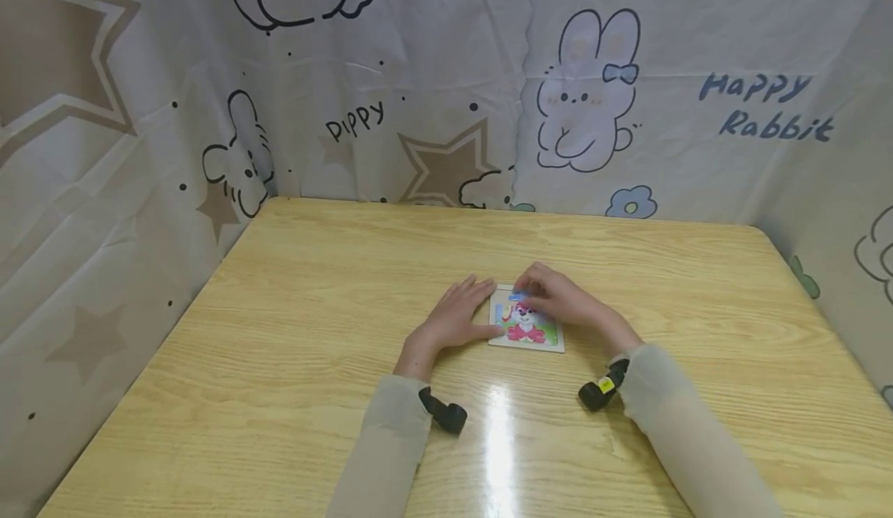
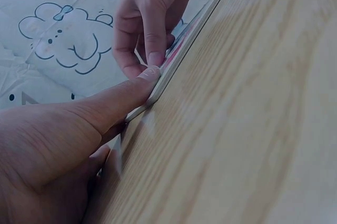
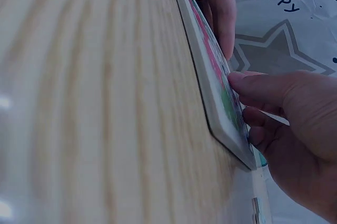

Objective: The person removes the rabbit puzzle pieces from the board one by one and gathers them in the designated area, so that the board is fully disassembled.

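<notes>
Loose and extended, the grip of the left hand (image 1: 456, 315) has hold of nothing: its thumb rests on the near left part of a small picture board (image 1: 553, 338), and its other fingers reach to the far left corner. On the right hand (image 1: 563, 298) the fingers are bent, with thumb and fingertips close together over the far part of the board, next to a patch of blue; from here I cannot tell whether they pinch anything. Between the two hands, the board lies flat on the wooden bench (image 1: 279, 347), showing a pink and white cartoon animal (image 1: 525, 321) against green. Both arms wear pale sleeves (image 1: 387, 440), with a black device (image 1: 446, 416) at each wrist. Behind the bench hangs a pale cloth (image 1: 446, 60) printed with stars, rabbits and lettering.
</notes>
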Tool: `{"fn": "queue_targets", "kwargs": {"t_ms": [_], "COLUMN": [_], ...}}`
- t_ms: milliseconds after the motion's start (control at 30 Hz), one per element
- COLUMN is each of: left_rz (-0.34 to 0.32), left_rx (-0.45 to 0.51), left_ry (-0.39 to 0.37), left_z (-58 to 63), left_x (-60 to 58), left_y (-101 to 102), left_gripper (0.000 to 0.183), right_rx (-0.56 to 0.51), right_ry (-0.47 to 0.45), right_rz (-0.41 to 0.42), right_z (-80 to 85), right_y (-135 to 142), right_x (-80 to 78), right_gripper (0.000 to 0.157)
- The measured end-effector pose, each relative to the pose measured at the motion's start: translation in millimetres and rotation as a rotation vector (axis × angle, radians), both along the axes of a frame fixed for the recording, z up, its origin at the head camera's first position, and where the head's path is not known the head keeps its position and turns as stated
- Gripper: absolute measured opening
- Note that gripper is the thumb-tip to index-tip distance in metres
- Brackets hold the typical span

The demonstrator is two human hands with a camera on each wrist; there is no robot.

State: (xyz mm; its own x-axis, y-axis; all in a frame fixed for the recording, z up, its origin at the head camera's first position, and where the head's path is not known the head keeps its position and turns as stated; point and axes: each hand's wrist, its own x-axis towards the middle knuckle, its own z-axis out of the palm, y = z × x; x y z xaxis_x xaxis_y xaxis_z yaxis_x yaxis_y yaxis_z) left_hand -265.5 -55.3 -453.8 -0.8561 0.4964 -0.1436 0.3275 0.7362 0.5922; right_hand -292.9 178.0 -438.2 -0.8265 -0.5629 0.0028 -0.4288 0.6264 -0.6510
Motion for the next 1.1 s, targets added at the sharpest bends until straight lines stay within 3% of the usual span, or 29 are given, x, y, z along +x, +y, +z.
{"fn": "queue_targets", "kwargs": {"t_ms": [333,833,1100], "left_rz": [0.000,0.004,0.002], "left_rx": [-0.023,-0.018,-0.010], "left_ry": [0.008,0.010,0.009], "left_z": [-1.2,-2.0,-0.3], "left_x": [-1.4,-1.0,0.0], "left_y": [1.2,1.5,1.4], "left_gripper": [0.083,0.083,0.083], "right_rx": [0.060,0.100,0.072], "right_ry": [-0.011,0.070,0.046], "right_rz": [0.077,0.059,0.039], "right_z": [3.7,4.2,5.0], "right_y": [-5.5,-9.1,-9.5], "right_x": [-5.0,-3.5,-1.9], "right_gripper": [0.019,0.015,0.016]}}
